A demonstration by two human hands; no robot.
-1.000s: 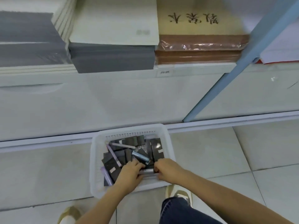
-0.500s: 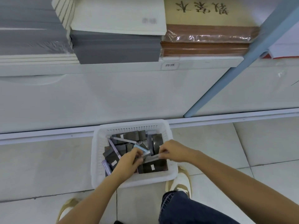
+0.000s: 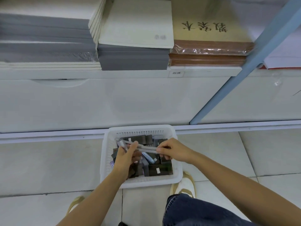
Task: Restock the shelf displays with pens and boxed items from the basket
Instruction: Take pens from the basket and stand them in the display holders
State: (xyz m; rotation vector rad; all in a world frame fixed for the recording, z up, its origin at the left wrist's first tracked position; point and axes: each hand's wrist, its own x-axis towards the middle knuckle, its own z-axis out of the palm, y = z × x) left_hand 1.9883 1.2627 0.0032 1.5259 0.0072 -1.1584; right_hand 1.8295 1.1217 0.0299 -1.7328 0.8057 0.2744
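Pens (image 3: 143,148) span the gap above the basket (image 3: 106,162) (white, holding dark boxes (image 3: 160,170)), left hand (image 3: 126,158) clenched around one end, right hand (image 3: 175,152) pinching the other.

— Basket status?
— White perforated basket (image 3: 140,181) on the floor at 6 o'clock of the shelf (image 3: 114,74), upright, part-filled with dark boxed items (image 3: 160,170) lying jumbled.
— Pens?
— Pale pens (image 3: 146,148) lie near-horizontal above the basket's 12 o'clock half; a blue one (image 3: 149,158) rests tilted among the boxes.
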